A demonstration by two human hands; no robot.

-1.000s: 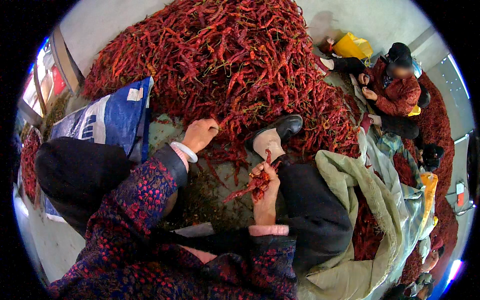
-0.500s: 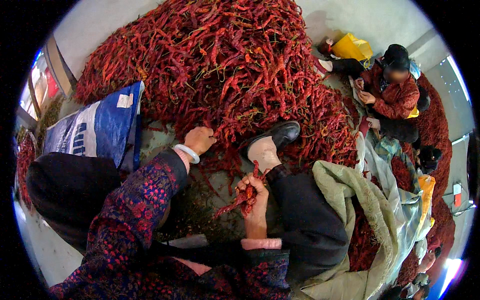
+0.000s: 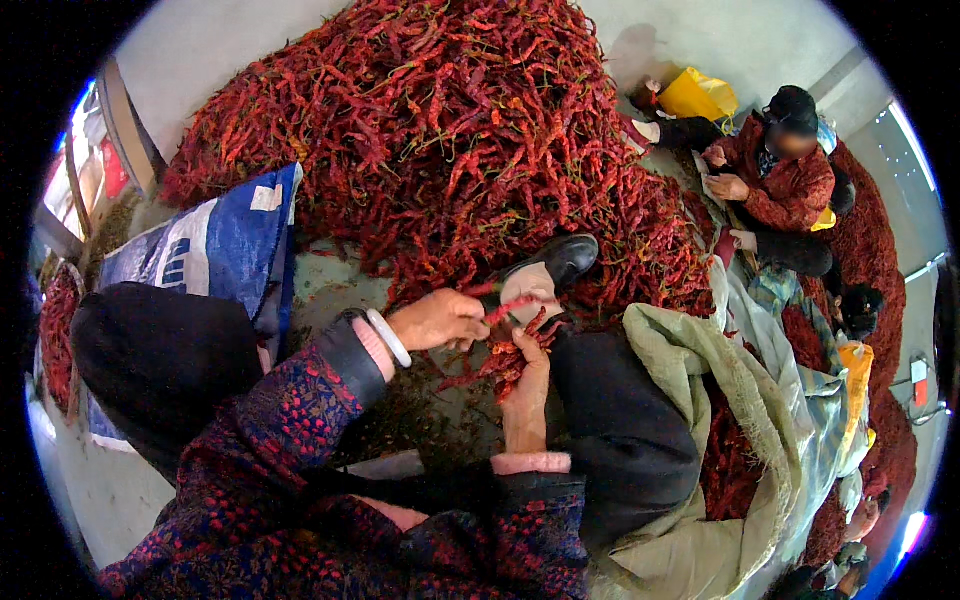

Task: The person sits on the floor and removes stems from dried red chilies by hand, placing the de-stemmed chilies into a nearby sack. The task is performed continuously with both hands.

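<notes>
We are pinching a red chili [image 3: 508,309] in our left hand [image 3: 437,320] near the middle of the frame, while our right hand [image 3: 531,376], just beside it, is clasping a small chili bunch [image 3: 504,362]. Beyond them, a big chili heap [image 3: 430,140] is filling the upper middle. A blue-and-white sack [image 3: 220,240] is lying at left; an open pale green sack [image 3: 748,398] is holding more chilies at lower right. A co-worker [image 3: 795,185] is sitting at upper right.
</notes>
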